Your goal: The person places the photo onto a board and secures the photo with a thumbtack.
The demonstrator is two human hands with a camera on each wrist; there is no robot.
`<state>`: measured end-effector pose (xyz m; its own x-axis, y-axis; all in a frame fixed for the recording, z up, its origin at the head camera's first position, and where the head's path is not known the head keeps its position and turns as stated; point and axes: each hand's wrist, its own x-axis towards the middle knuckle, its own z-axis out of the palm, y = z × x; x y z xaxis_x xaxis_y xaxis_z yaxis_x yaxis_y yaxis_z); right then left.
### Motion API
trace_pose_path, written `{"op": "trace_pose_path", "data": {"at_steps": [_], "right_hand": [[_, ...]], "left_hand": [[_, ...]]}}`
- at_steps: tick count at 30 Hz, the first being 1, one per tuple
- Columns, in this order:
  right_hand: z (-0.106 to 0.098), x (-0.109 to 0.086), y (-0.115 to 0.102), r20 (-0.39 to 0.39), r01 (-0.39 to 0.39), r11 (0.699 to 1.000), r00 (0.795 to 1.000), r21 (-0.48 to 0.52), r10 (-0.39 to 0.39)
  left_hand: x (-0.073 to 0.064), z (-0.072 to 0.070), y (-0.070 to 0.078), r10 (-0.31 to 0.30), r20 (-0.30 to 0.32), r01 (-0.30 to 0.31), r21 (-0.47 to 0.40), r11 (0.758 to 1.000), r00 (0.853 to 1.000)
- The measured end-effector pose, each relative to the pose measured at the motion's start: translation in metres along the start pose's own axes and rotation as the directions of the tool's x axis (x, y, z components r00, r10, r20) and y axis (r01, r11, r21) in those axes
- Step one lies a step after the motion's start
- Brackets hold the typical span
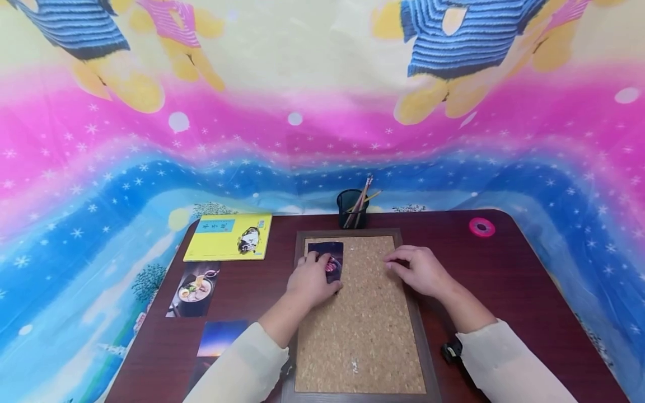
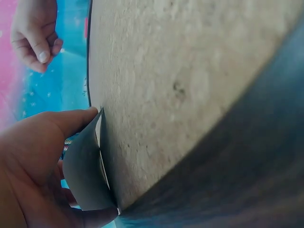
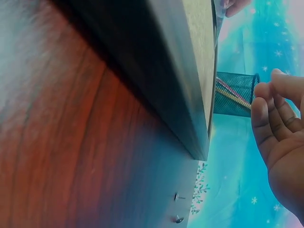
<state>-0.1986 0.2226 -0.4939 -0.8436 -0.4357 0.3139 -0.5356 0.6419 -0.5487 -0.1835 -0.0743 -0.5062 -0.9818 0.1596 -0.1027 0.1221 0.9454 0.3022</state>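
In the head view my left hand (image 1: 311,280) lies over a dark photo print (image 1: 335,254) at the upper left of a framed cork board (image 1: 370,324). The left wrist view shows the print (image 2: 85,166) bowed away from the cork, its edges held between my thumb and fingers. My right hand (image 1: 420,271) hovers by the board's right frame. Its thumb and fingertips come close together, and whether something tiny sits between them cannot be made out. Two thumbtacks (image 3: 178,219) lie on the table right of the board.
A mesh pencil cup (image 1: 353,210) stands behind the board. A yellow book (image 1: 227,238), a ramen photo (image 1: 193,290) and a sunset photo (image 1: 221,338) lie to the left; my left sleeve partly covers the sunset photo. A pink round case (image 1: 482,227) sits at the back right.
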Motion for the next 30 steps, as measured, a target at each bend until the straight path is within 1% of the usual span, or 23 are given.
{"op": "trace_pose_path", "data": {"at_steps": [6,10,16,20,23,26,30], "right_hand": [[0.004,0.008,-0.004,0.013,-0.015,1.0,1.0,0.013,0.014],[0.009,0.014,-0.005,0.025,-0.044,0.999,0.999,0.03,0.043],[0.018,0.027,-0.008,0.056,-0.099,0.995,0.994,0.028,0.098],[0.023,0.037,-0.011,0.085,-0.115,0.993,0.99,0.012,0.113],[0.028,0.045,-0.012,0.111,-0.129,0.991,0.986,0.015,0.127],[0.034,0.052,-0.013,0.122,-0.147,0.989,0.982,0.034,0.142],[0.041,0.063,-0.015,0.116,-0.162,0.984,0.982,0.079,0.153]], "left_hand": [[0.001,0.002,0.003,-0.001,0.011,0.001,0.013,1.0,1.0],[0.001,0.002,0.005,0.001,0.024,-0.002,0.035,0.999,1.0],[0.001,0.001,0.006,0.006,0.047,-0.009,0.07,0.998,0.999],[0.001,-0.001,0.004,0.01,0.076,-0.016,0.078,0.997,0.997],[0.001,-0.002,0.002,0.028,0.087,-0.036,0.098,0.994,0.996],[0.001,-0.003,-0.001,0.048,0.084,-0.058,0.124,0.991,0.995],[0.002,-0.002,-0.004,0.064,0.075,-0.072,0.109,0.991,0.995]]}}
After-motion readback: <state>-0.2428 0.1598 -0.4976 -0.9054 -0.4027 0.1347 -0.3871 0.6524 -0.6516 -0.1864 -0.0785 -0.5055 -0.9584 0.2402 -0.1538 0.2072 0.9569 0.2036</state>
